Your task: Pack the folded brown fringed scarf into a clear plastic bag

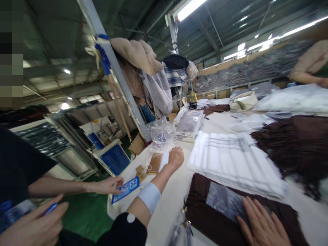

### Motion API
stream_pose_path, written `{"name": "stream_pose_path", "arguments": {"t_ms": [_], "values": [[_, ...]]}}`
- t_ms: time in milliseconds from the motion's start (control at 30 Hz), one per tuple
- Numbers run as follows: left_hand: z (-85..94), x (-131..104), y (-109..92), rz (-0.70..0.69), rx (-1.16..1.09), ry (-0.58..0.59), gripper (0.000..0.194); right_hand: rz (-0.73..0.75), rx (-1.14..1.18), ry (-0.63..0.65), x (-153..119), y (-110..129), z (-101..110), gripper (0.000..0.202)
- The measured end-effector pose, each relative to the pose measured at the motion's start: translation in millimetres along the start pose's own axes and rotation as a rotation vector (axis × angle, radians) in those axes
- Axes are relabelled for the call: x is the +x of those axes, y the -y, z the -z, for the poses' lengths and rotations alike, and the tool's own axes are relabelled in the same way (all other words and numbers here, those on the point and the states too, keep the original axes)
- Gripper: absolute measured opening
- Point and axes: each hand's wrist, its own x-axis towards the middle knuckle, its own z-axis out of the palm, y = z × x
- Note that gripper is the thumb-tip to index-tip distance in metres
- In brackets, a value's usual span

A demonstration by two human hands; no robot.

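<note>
Brown cloth (217, 227): on the tabletop (171, 201), near edge, lying flat and folded.
Right hand (263, 220): spread flat on the cloth and the plastic (222, 201) atop it, gripping nothing I can see.
Left hand (176, 159): well apart from the right, beyond the phone case (154, 164), fingers curled; can't tell if it's clamped on anything.
White cloth (228, 157): looks folded, just beyond the brown one.
Grey packs (189, 121): stacked, look bagged already.
Progress: folding looks done; brown cloth not in plastic as far as I see.
Fringed pile (294, 147): loose, looks unsorted.
</note>
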Motion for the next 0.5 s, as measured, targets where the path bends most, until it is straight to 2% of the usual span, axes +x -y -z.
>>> {"name": "stream_pose_path", "arguments": {"t_ms": [33, 133, 200, 267, 333, 400, 500], "values": [[-8.4, -8.6, -12.1, -0.084, -0.022, 0.018, 0.024, -0.006, -0.018, 0.07, 7.2, 4.8, 10.4, 0.037], [-30.3, -49.3, -42.3, -0.375, -0.111, 0.097, 0.036, -0.081, -0.12, 0.162, 23.8, 17.4, 28.4, 0.039], [-46.4, -78.4, -54.3, -0.586, -0.142, 0.145, 0.047, -0.097, -0.158, 0.196, 28.3, 21.4, 31.5, 0.044], [-66.1, -100.0, -59.6, -0.752, -0.126, 0.145, 0.055, -0.102, -0.182, 0.218, 29.5, 22.5, 32.0, 0.046], [-86.4, -111.3, -59.9, -0.79, -0.089, 0.122, 0.063, -0.107, -0.208, 0.221, 29.9, 22.3, 32.4, 0.048], [-101.7, -114.7, -57.1, -0.734, -0.05, 0.112, 0.07, -0.109, -0.212, 0.219, 31.1, 22.4, 33.3, 0.049], [-107.6, -114.9, -52.8, -0.689, -0.001, 0.114, 0.075, -0.132, -0.193, 0.216, 32.9, 23.8, 35.2, 0.048]]}}
